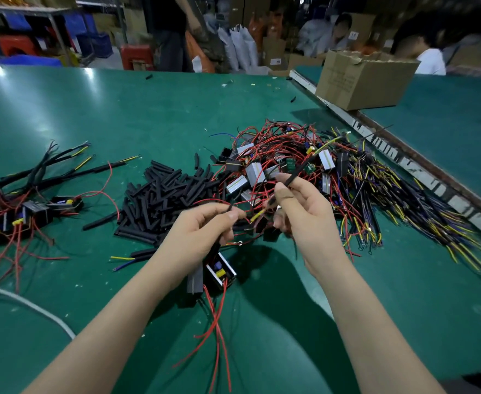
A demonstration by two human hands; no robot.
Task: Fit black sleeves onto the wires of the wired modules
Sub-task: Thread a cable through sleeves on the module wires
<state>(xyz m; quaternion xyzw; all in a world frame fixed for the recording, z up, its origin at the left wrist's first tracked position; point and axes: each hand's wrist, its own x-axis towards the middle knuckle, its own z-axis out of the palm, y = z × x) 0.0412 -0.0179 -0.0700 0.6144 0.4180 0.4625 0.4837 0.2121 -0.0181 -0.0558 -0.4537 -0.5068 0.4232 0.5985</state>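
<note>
Two hands — left hand (205, 226) grips module (222, 270) | right hand (299, 211) pinches sleeve (297, 173)

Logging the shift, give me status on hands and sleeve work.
Left hand grips module wires, module hanging below. Right hand pinches thin black wire. Sleeve pile behind, nothing blocking.

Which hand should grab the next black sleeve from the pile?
Probably the left hand. The sleeve pile lies right beside it on the table, while the right hand is farther from the pile and already pinches a thin black wire. But the left also grips wires, so it must free fingers first.
</note>
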